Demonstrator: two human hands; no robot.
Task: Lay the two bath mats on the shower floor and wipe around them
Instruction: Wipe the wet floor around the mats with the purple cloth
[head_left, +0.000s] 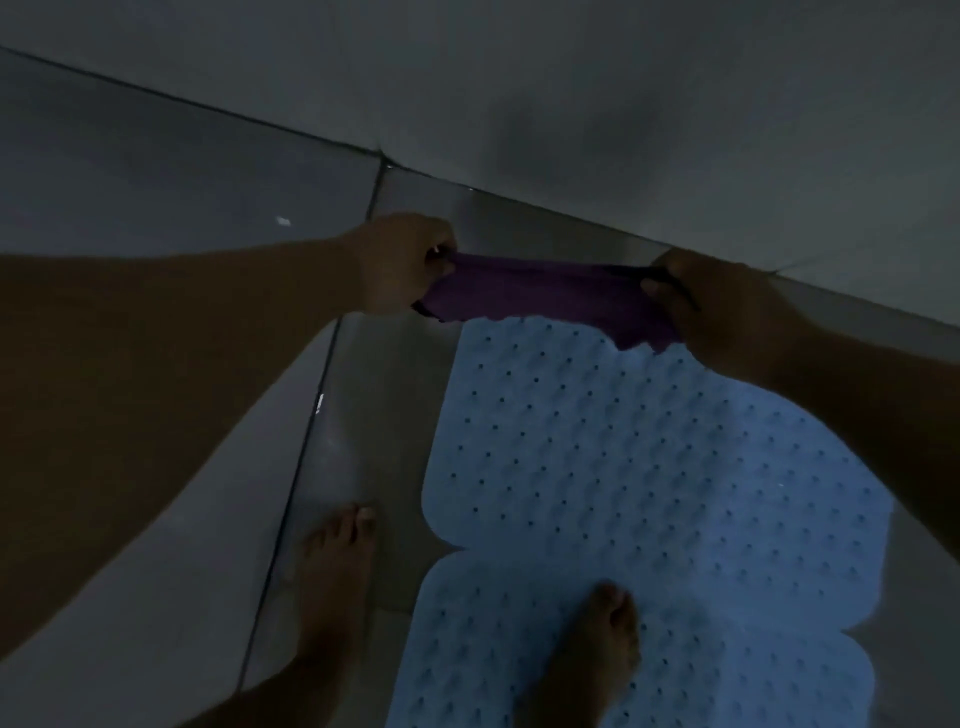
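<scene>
Mats down — wiping is starting.
Two blue mats, far one (649, 452) and near one (467, 649), are lying edge to edge on the floor (363, 415); left hand (410, 265) and right hand (696, 296) are gripping a purple cloth (545, 296) stretched above them — lowering it to the tiles likely comes next.

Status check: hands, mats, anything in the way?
Left hand and right hand grip purple cloth. Both blue mats down. Right foot on near mat.

A grey wall (571, 78) meets the floor; a pale speck (283, 222), perhaps debris.
</scene>
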